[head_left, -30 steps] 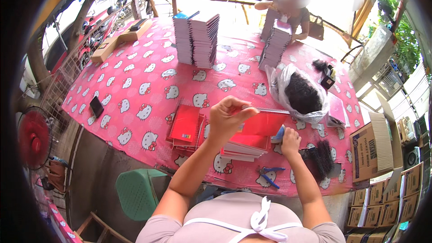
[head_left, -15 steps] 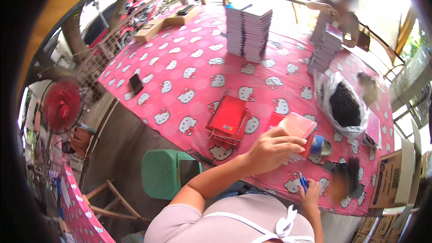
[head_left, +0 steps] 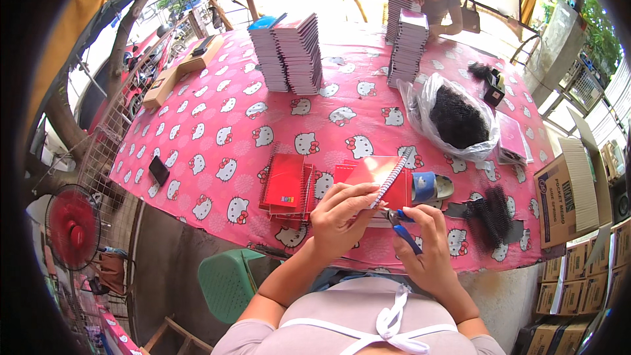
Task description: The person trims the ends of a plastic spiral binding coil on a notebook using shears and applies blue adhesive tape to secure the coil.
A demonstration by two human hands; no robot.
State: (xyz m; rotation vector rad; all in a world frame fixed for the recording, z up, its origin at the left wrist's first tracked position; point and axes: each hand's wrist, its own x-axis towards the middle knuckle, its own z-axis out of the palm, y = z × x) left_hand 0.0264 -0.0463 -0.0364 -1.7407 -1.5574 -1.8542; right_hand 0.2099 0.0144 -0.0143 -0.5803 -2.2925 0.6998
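My left hand (head_left: 342, 215) grips a red spiral-bound notebook (head_left: 374, 169) by its near end, tilted with its wire spiral toward the right. In my right hand (head_left: 427, 250) is a pair of pliers (head_left: 409, 238) with blue handles, the jaws at the near end of the spiral. Whether the jaws bite on the wire is too small to tell. More red notebooks (head_left: 338, 172) lie under the held one, partly hidden. Left of them rests a stack of red spiral notebooks (head_left: 286, 179). A blue slipper-like object (head_left: 426, 187) lies just right of the held notebook.
Black spiral coils (head_left: 490, 220) lie at the right; a plastic bag (head_left: 413, 115) holds a dark mass. Tall notebook stacks (head_left: 299, 56) stand far left of centre, others (head_left: 407, 49) beside a seated person (head_left: 439, 1). A phone (head_left: 158, 171), cardboard box (head_left: 559, 190) and green stool (head_left: 220, 283) flank me.
My right hand has brought the pliers up from the table's near edge to the notebook's spiral. My left hand has tilted the notebook. The view has swung to the right.
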